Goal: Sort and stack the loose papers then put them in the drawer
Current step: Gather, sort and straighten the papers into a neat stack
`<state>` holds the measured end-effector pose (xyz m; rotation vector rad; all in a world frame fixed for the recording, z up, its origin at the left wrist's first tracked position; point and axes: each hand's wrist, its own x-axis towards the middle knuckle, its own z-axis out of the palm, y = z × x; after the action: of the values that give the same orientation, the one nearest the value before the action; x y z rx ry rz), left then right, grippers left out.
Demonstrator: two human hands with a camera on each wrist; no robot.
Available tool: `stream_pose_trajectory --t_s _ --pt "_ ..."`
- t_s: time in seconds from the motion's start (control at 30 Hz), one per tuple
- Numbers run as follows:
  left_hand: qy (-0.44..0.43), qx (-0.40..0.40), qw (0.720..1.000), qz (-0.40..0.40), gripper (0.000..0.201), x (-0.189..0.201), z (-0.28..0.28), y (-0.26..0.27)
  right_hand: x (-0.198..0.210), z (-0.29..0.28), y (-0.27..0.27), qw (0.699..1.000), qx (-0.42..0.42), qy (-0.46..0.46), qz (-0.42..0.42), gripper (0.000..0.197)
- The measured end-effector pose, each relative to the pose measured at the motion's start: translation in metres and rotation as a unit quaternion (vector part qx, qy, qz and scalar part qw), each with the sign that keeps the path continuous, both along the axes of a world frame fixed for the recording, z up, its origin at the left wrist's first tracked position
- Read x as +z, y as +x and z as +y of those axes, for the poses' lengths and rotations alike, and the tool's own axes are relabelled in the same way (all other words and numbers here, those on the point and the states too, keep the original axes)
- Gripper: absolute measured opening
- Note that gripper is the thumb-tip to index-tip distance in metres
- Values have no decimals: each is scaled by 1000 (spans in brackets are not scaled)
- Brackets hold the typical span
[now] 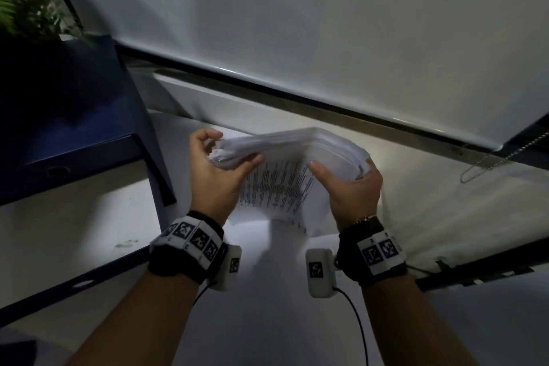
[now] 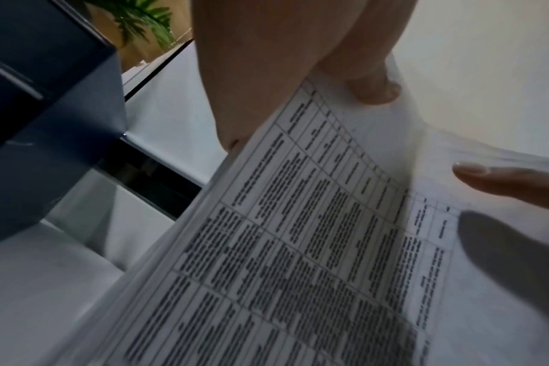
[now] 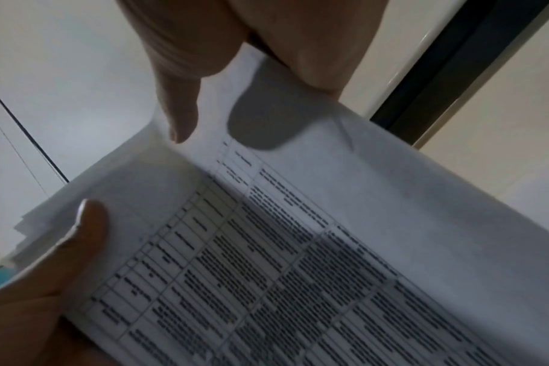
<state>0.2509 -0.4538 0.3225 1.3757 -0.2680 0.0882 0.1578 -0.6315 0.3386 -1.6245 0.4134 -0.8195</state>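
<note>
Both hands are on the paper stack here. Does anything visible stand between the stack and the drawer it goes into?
Cannot be settled: no drawer is identifiable in any view. The left hand and right hand grip the stack above the white desk, with nothing between hands and paper. A dark blue tray sits to the left.
</note>
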Motion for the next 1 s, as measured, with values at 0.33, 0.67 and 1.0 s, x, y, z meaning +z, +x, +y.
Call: stream_pose_trajectory --t_s 0.33,0.67,1.0 --pt "-23 -103 994 18 57 13 9 25 -1 -21 8 999 31 0 37 57" --pt "-48 -66 996 19 45 11 5 21 4 -8 18 993 -25 110 -26 1" --pt "-49 -54 997 25 32 15 0 18 6 -7 19 989 -72 130 -17 15"
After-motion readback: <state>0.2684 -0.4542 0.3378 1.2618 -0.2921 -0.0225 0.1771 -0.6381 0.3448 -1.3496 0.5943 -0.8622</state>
